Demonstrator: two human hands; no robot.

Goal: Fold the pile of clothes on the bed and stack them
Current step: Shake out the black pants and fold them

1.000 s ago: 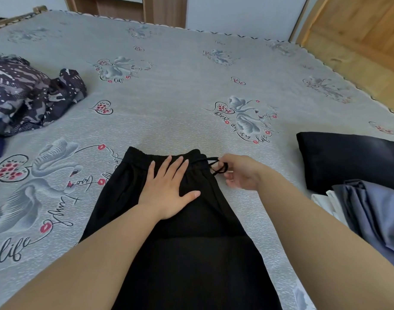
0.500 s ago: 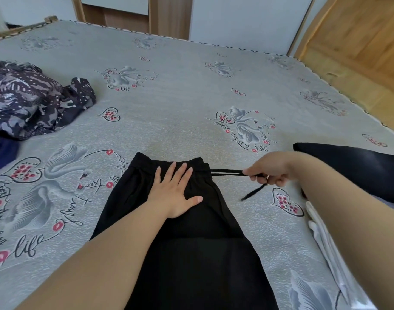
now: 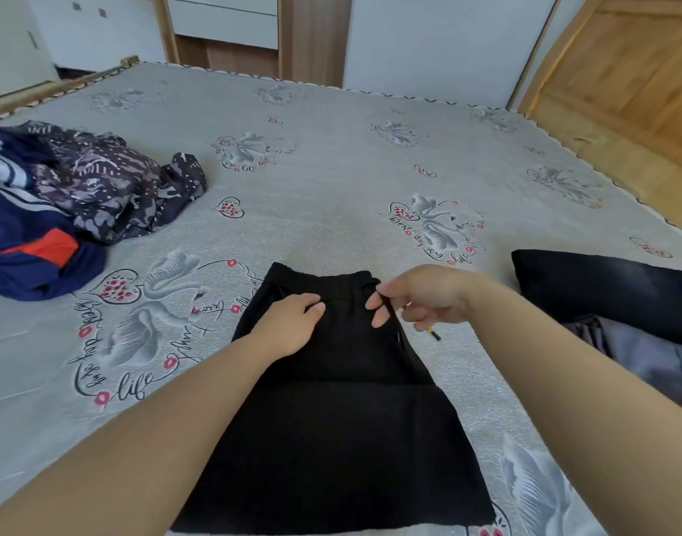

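Black trousers point(image 3: 331, 400) run off the bottom edge; right hand point(image 3: 420, 299) pinches their drawstring point(image 3: 388, 309) beside the waistband, left hand point(image 3: 293, 326) curled on it, grip unclear.

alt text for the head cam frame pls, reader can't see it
Black trousers lie flat on a grey patterned bed; the left hand rests on the waistband while the right hand pinches the drawstring. Unfolded clothes sit far left, folded ones right.
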